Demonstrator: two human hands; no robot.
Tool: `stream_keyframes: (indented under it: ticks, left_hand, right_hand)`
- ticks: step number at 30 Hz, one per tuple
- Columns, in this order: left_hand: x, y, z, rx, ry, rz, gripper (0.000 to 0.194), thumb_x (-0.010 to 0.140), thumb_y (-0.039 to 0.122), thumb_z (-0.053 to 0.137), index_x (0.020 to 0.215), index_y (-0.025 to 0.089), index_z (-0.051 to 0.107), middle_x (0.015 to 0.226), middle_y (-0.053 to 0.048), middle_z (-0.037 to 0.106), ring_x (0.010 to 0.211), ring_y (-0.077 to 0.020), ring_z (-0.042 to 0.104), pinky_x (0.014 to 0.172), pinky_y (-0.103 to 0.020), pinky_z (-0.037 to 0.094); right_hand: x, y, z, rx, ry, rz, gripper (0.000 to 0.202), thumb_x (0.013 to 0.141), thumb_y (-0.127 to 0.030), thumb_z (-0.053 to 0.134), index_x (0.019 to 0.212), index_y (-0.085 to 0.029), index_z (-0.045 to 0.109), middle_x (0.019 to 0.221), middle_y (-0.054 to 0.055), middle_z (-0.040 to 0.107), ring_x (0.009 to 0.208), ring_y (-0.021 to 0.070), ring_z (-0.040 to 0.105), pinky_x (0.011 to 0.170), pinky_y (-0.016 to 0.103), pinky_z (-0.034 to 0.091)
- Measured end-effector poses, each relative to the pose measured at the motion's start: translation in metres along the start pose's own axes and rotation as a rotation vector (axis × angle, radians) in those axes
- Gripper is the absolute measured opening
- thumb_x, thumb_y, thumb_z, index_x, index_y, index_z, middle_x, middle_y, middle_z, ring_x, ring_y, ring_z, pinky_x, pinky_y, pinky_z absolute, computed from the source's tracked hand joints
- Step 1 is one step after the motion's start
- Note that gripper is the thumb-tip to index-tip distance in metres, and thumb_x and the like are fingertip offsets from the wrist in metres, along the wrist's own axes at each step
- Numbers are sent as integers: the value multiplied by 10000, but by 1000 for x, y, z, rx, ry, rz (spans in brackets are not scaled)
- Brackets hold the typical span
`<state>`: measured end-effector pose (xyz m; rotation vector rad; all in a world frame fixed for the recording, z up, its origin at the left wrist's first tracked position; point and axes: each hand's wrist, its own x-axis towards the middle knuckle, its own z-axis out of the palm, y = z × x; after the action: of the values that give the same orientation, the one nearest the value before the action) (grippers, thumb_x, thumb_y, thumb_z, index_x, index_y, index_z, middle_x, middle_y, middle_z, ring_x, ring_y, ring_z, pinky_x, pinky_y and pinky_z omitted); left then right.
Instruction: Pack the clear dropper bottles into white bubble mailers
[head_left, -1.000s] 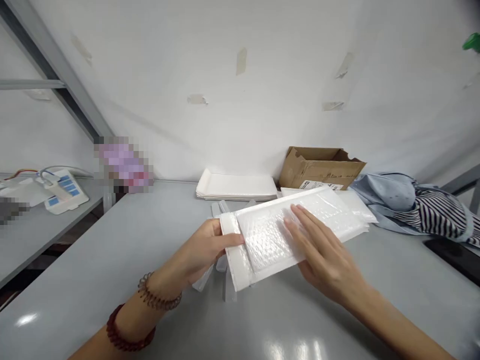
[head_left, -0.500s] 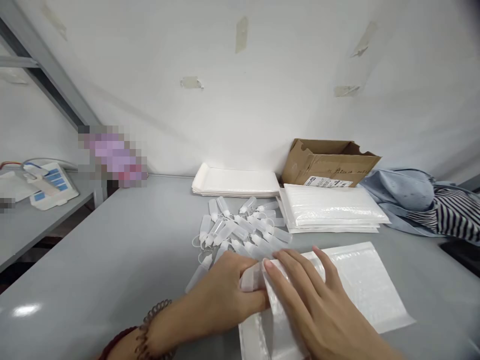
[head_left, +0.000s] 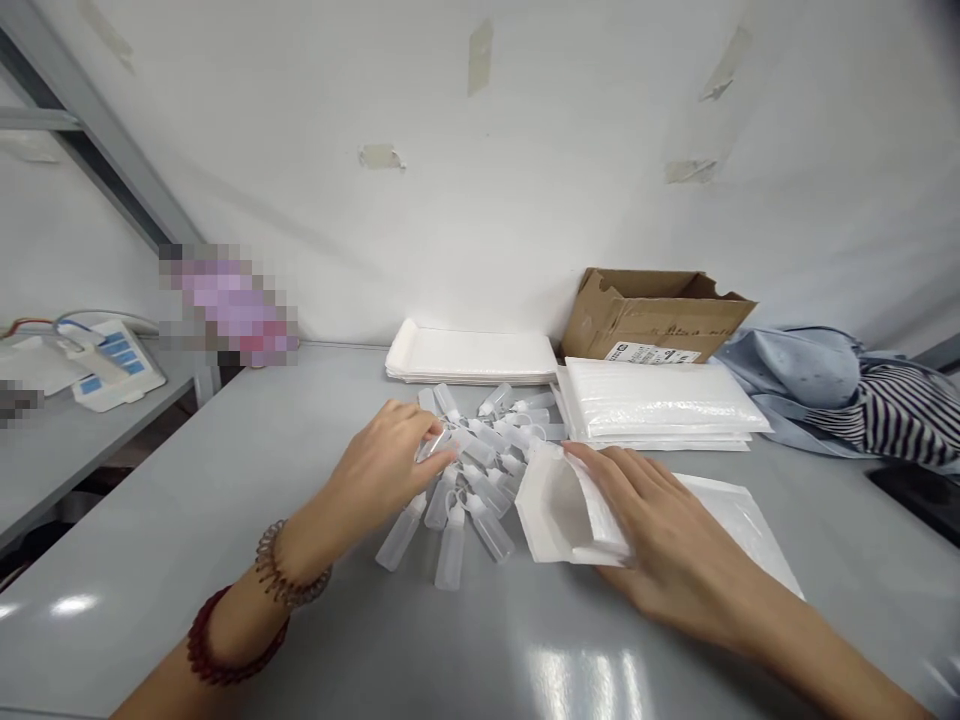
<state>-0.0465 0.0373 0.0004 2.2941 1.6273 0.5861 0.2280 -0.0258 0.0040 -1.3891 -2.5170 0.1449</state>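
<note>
My right hand [head_left: 660, 540] is wrapped round a white bubble mailer [head_left: 551, 505], whose mouth gapes toward the left. On the grey table lies a loose pile of translucent plastic squeeze bottles [head_left: 450, 545] with white caps and looped straps. Over the left side of that pile is my left hand [head_left: 390, 450], its thumb and fingers closed about one squeeze bottle [head_left: 435, 443], partly hidden by the fingers. Another flat bubble mailer [head_left: 739, 520] rests on the table, partly behind my right hand.
Behind the bottles sits a stack of white mailers [head_left: 480, 355]. Puffier mailers [head_left: 664, 400] are piled to its right, before an open cardboard box [head_left: 667, 310]. Blue and striped cloth [head_left: 802, 385] and a dark object [head_left: 919, 505] lie at the right.
My left hand has let go of the mailer and moved up-left onto the bottles, closing on one. My right hand has lifted and turned the mailer, its mouth now spread and facing the pile.
</note>
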Motion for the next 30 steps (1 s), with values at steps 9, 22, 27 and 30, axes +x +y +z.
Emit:
stream_keyframes:
  ticks: [9, 22, 27, 30]
  left_hand:
    - [-1, 8, 7, -25, -68, 99, 127, 780, 324, 554, 778, 197, 561, 841, -54, 596, 830, -242, 517, 679, -332, 432]
    - [-19, 37, 28, -337, -9, 539, 156, 862, 299, 621, 903, 149, 633, 719, -17, 618, 716, -161, 502, 658, -267, 426]
    - [-30, 54, 30, -395, -98, 606, 160, 915, 140, 489, 1031, 145, 600, 854, -47, 638, 814, -173, 517, 795, -317, 462]
    - [-28, 53, 26, -463, -13, 650, 184, 894, 148, 551, 1069, 141, 605, 917, -60, 674, 890, -183, 548, 835, -322, 475]
  right_hand:
    - [6, -5, 5, 70, -99, -22, 735, 699, -180, 574, 1378, -150, 295, 1121, 137, 527, 1025, 296, 501, 875, 470, 443]
    - [5, -10, 26, -3, 75, -87, 652, 711, -198, 527, 1330, -102, 345, 1101, 159, 552, 960, 298, 510, 813, 465, 459]
    - [4, -12, 27, 23, 172, -117, 643, 733, -204, 537, 1333, -103, 327, 1088, 154, 557, 955, 292, 510, 812, 457, 467]
    - [4, -11, 26, 33, 199, -124, 650, 726, -189, 535, 1334, -101, 323, 1104, 154, 557, 956, 287, 511, 808, 451, 474]
